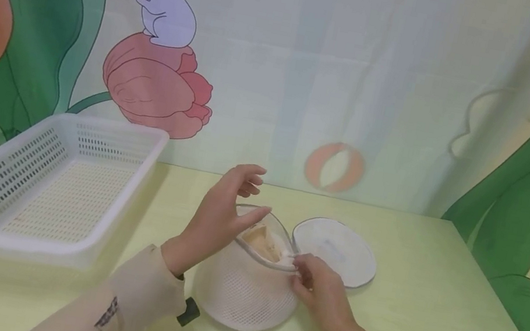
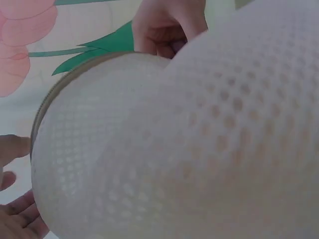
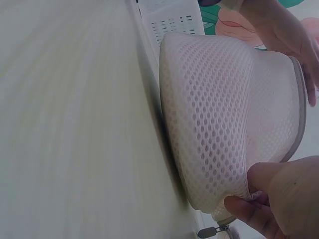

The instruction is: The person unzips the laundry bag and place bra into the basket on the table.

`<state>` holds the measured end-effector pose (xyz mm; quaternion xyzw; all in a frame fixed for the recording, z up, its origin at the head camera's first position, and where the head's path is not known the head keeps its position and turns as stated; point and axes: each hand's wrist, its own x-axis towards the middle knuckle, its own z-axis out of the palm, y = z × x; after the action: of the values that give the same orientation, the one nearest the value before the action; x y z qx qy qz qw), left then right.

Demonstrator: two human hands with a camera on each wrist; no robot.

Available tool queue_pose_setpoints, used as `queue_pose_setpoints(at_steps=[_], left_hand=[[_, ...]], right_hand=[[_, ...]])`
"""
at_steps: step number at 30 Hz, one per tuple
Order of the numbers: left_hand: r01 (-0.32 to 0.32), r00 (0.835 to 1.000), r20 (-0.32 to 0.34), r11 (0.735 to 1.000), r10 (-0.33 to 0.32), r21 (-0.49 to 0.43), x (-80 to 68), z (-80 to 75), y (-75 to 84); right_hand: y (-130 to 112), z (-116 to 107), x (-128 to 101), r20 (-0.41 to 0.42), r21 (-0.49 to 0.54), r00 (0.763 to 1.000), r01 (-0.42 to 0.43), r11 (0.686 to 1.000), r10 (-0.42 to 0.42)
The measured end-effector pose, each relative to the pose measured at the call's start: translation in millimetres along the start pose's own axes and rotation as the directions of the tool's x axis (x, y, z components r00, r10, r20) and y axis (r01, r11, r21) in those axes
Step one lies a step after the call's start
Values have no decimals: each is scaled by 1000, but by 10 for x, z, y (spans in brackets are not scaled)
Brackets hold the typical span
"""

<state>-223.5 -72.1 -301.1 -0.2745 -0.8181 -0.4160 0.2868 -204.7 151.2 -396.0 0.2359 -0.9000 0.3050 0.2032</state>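
Right now both hands are at the white mesh laundry bag point(image 1: 245, 292), which sits on the pale green table point(image 1: 430, 313) just in front of the person. Left hand point(image 1: 220, 220) rests against the bag's open rim with the thumb along the edge and the fingers straight and spread, gripping nothing. Right hand point(image 1: 322, 294) pinches the near edge of the rim between thumb and fingertips; from the right wrist view the thumb point(image 3: 271, 186) presses into the mesh, and a small zipper pull point(image 3: 207, 232) dangles below, half cut off by the frame. Something tan lies inside the bag point(image 1: 264, 242), but it's too hidden by the rim and the hands to say what it is. The left wrist view is almost all mesh point(image 2: 199, 149), blurred and close, with only fingertips showing at its edges. Beside the bag, touching or nearly so, lies its round lid point(image 1: 335, 249). Well off to the left sits a white perforated basket point(image 1: 34, 190), its near left corner cut off.
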Motion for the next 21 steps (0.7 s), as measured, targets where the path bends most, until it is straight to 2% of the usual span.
queue_pose_setpoints(at_steps=[2,3,4,6,8,10,16,21], left_hand=[[5,993,114,998,-12,62,61,18,10],[15,983,178,994,-34,105,83,29,11],[26,968,243,988,-62,149,100,38,16],[35,925,360,972,-119,232,115,54,17],[35,885,435,954,-168,297,106,72,2],[32,866,463,944,-191,328,84,79,-12],[19,864,465,934,-195,357,20,114,-79],[2,841,501,927,-205,376,-21,160,-151]], right_hand=[[7,3,1,-3,2,1000,3,1000,-3],[9,3,1,-4,5,1000,5,1000,-5],[11,4,1,-6,11,1000,9,1000,-9],[12,6,0,-10,19,1000,12,1000,-11],[12,10,1,-11,29,1000,5,1000,-5],[13,14,2,-12,40,1000,-1,999,1],[40,25,-5,-11,83,1000,-16,996,17],[72,32,-21,31,149,996,-90,985,87]])
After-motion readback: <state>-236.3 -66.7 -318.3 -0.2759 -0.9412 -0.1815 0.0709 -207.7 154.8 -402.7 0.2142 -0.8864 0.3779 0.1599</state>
